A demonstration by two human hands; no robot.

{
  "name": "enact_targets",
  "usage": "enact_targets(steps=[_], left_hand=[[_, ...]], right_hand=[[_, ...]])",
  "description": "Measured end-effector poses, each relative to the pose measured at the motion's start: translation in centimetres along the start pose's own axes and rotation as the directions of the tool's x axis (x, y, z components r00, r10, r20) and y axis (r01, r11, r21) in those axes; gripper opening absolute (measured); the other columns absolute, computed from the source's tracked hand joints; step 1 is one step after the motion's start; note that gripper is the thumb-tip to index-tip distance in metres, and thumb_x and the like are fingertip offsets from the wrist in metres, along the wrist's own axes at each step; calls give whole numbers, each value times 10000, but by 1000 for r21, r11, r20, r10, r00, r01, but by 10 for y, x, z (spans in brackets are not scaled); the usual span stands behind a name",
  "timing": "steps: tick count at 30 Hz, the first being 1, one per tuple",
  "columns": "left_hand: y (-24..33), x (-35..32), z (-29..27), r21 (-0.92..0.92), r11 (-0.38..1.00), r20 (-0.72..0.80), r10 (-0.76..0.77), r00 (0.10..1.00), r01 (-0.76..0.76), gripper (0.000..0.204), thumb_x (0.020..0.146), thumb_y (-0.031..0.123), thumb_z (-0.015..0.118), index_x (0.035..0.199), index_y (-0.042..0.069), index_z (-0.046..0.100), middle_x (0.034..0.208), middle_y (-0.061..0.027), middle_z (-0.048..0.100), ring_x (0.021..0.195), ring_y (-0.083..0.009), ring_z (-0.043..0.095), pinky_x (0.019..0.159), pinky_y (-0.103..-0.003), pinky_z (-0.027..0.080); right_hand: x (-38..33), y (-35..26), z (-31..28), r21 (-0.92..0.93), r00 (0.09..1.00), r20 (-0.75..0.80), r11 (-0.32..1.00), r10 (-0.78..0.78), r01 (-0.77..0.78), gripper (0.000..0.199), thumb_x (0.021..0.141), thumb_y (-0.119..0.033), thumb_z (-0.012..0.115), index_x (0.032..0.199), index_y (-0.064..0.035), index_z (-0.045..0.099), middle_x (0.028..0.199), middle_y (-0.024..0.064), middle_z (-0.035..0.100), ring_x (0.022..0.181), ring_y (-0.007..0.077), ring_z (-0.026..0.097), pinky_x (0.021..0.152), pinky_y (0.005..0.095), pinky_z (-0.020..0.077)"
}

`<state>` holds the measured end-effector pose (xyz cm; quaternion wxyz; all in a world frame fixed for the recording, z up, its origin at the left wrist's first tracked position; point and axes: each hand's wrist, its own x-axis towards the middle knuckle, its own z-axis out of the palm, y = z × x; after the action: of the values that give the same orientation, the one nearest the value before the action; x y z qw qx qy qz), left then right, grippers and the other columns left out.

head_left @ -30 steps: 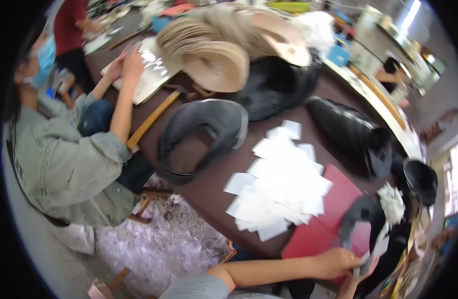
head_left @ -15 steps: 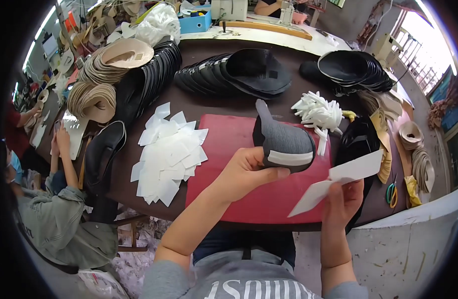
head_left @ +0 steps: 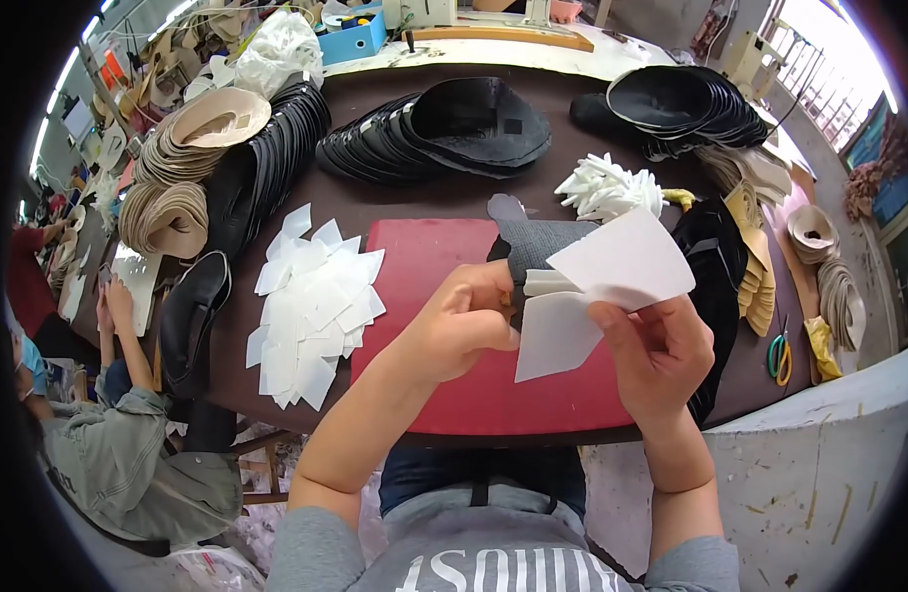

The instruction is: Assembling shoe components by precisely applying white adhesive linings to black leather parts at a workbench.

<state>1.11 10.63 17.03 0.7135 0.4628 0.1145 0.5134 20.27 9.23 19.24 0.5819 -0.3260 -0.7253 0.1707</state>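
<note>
My left hand (head_left: 469,316) is closed on the near edge of a dark grey ribbed shoe upper (head_left: 548,242), which is curved and has a white strip (head_left: 551,282) along its end. My right hand (head_left: 661,355) pinches two white sheet pieces (head_left: 627,259), one fanned out above the other. They overlap the upper in view and hide its right part; whether they touch it I cannot tell. Under both hands lies a red mat (head_left: 424,257). Left of the mat spreads a loose pile of similar white pieces (head_left: 321,306).
Nested black shoe uppers (head_left: 434,128) line the table's far side, with another stack (head_left: 686,109) at far right. White finger-shaped pieces (head_left: 612,187) lie behind the mat. Scissors (head_left: 779,357) rest at the right edge. Beige stacks (head_left: 192,148) stand far left, near a seated person (head_left: 128,464).
My right hand has moved up and left, bringing the white pieces over the grey upper. The upper has turned and lowered in my left hand. The whole view has shifted slightly.
</note>
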Motion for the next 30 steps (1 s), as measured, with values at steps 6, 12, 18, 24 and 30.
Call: enact_targets(steps=[6,12,18,24,30], left_hand=[[4,-2,-1,-89,995,-88,-52,995,44,263,778,-55,616,1041,-42,631,928,-92,687,731,-105,613,618,-160,454],[0,0,16,325,938,-297,-22,955,122,179,824,85,684,974,-13,687,745,-8,639,593,-43,489,519,-150,375],[2,-6,30,373,920,-349,22,937,118,146,827,133,713,861,-9,701,655,23,598,549,-26,440,468,-154,327],[2,-6,29,547,804,-325,-52,944,232,144,824,136,719,846,-5,696,643,20,599,547,-26,442,464,-162,326],[0,-10,21,601,773,-211,-90,973,202,143,815,129,726,847,-7,694,640,7,611,532,-34,443,446,-178,331]], right_hand=[[4,0,8,-37,1000,8,999,-10,10,227,760,4,754,938,50,622,732,57,596,533,88,440,470,176,359],[3,0,9,-88,999,-36,996,-13,10,202,786,-41,745,925,39,622,744,57,590,535,96,434,479,189,369],[44,-23,-20,-220,981,160,964,-112,146,172,734,-47,744,862,-7,634,717,33,605,538,122,467,500,217,391],[89,-12,-28,-42,767,635,988,-87,146,176,648,-28,755,784,-25,643,656,6,606,522,114,479,502,222,391],[94,-10,-23,-89,671,736,970,-90,227,194,633,-31,763,803,-21,669,626,-3,603,511,92,469,495,203,386]])
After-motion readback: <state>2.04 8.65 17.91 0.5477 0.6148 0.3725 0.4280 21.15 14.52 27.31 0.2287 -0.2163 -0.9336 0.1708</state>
